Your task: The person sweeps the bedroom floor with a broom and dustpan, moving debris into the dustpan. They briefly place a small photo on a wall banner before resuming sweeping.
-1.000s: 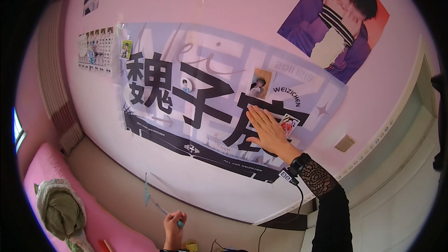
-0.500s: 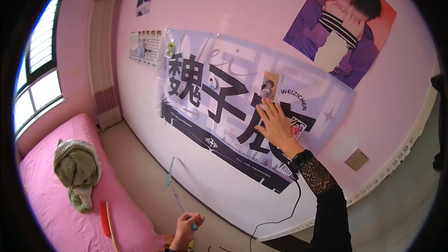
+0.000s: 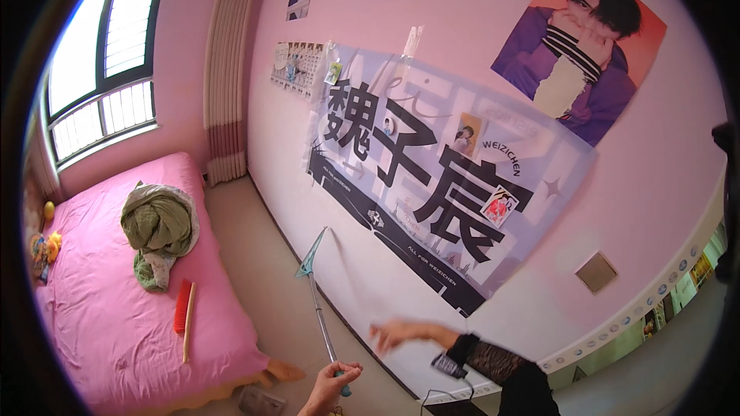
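Observation:
My left hand (image 3: 333,387), at the bottom centre, is closed around the handle of a triangular mop (image 3: 320,312) with a thin silver pole. The mop's teal head points away from me, close to the foot of the wall. My right hand (image 3: 408,333) is raised to the right of the pole, holding nothing, its fingers loosely apart and a little blurred. A black lace sleeve (image 3: 493,362) covers that arm, and a small dark device (image 3: 449,366) with a cable hangs by the wrist. Beyond it, a pale purple banner (image 3: 539,162) with large black characters covers part of the wall.
A pink-covered bed (image 3: 100,339) stands at the left, with a bundled green blanket (image 3: 158,219) and a red-bristled brush (image 3: 183,308) on it. A window (image 3: 100,54) and curtain (image 3: 227,69) are behind. Posters (image 3: 593,38) hang on the pink wall.
My right hand has come off the banner and moved down and left, nearer the mop pole. The view has turned left, showing more of the bed and window. My left hand keeps the mop.

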Motion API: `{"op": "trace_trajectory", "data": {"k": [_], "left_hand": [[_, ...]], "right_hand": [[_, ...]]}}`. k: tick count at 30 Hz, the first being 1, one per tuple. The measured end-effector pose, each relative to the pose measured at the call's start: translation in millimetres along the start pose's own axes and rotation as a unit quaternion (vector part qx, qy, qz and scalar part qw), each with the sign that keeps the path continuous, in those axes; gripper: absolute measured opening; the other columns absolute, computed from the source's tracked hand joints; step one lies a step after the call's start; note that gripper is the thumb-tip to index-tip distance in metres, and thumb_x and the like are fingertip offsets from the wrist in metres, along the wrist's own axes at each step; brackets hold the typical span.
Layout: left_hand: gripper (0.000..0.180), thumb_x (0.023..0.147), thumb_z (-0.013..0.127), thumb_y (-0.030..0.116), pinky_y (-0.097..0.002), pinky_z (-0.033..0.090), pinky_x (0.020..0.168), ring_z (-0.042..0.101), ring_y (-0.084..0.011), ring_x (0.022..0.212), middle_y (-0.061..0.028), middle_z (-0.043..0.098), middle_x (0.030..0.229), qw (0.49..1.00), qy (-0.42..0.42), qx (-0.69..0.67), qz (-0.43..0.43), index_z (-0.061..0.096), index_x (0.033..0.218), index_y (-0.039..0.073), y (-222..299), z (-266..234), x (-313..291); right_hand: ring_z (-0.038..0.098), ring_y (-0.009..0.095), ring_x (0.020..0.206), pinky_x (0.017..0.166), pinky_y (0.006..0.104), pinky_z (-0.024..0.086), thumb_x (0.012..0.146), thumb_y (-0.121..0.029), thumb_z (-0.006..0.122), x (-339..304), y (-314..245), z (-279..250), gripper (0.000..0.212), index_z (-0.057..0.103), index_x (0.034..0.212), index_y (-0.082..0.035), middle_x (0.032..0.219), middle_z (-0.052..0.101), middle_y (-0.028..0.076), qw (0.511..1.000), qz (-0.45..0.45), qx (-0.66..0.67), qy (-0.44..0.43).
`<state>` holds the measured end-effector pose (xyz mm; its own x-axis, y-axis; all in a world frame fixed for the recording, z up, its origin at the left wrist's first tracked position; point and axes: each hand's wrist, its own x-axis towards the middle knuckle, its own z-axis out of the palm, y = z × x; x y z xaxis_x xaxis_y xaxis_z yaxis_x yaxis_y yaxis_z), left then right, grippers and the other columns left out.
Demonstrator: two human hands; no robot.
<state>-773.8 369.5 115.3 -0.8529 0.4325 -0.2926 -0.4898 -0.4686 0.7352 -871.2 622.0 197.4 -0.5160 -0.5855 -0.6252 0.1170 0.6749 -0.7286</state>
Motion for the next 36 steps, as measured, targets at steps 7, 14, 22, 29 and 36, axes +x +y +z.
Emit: {"op": "trace_trajectory", "data": {"k": [7,14,22,29,36], "left_hand": [[0.014,0.087,0.067,0.010,-0.0241,0.049,0.065,0.059,-0.0094,0.075,-0.0012,0.065,0.083,0.989,0.025,0.148,-0.006,0.067,0.097,0.000,-67.3,-39.8,-33.1],[0.019,0.091,0.068,0.022,-0.0254,0.051,0.063,0.059,-0.0105,0.076,-0.0023,0.063,0.083,0.990,0.050,-0.086,-0.102,0.063,0.096,0.005,-110.0,-68.8,-72.2],[0.017,0.090,0.068,0.019,-0.0248,0.052,0.067,0.063,-0.0123,0.081,-0.0018,0.065,0.095,0.937,0.113,-0.289,-0.162,0.064,0.102,0.008,-144.5,-124.3,-132.6],[0.014,0.072,0.081,0.016,-0.0473,0.030,0.110,0.035,-0.0389,0.134,-0.0205,0.046,0.134,0.714,0.465,0.466,0.237,0.071,0.078,0.009,-80.6,-217.1,-236.3],[0.017,0.065,0.082,0.022,-0.0505,0.042,0.096,0.053,-0.0357,0.113,-0.0168,0.057,0.111,0.573,0.427,0.699,-0.027,0.070,0.076,0.016,-42.0,-339.8,-272.4]], "right_hand": [[0.064,0.016,0.085,0.071,0.0335,0.058,0.091,-0.059,0.054,48.7,6.7,226.5,0.060,0.046,0.128,-0.013,0.091,0.061,0.007,0.833,0.002,0.528,0.166],[0.047,0.008,0.058,0.048,0.0229,0.040,0.096,-0.044,0.057,68.5,1.7,305.8,0.036,0.049,0.117,-0.016,0.079,0.049,-0.002,0.848,0.028,0.476,0.230],[0.054,0.011,0.066,0.060,0.0265,0.046,0.096,-0.031,0.059,87.9,7.0,369.2,0.023,0.054,0.108,-0.011,0.078,0.054,0.001,0.760,0.018,0.636,0.131],[0.061,0.021,0.090,0.075,0.0307,0.053,0.088,-0.003,0.062,90.2,38.0,386.1,0.023,0.053,0.109,0.001,0.102,0.061,0.015,0.628,0.096,0.761,0.129],[0.057,0.024,0.098,0.080,0.0301,0.052,0.086,0.008,0.053,83.3,58.1,338.1,0.027,0.047,0.112,0.006,0.111,0.054,0.020,0.548,0.112,0.823,0.103]]}}
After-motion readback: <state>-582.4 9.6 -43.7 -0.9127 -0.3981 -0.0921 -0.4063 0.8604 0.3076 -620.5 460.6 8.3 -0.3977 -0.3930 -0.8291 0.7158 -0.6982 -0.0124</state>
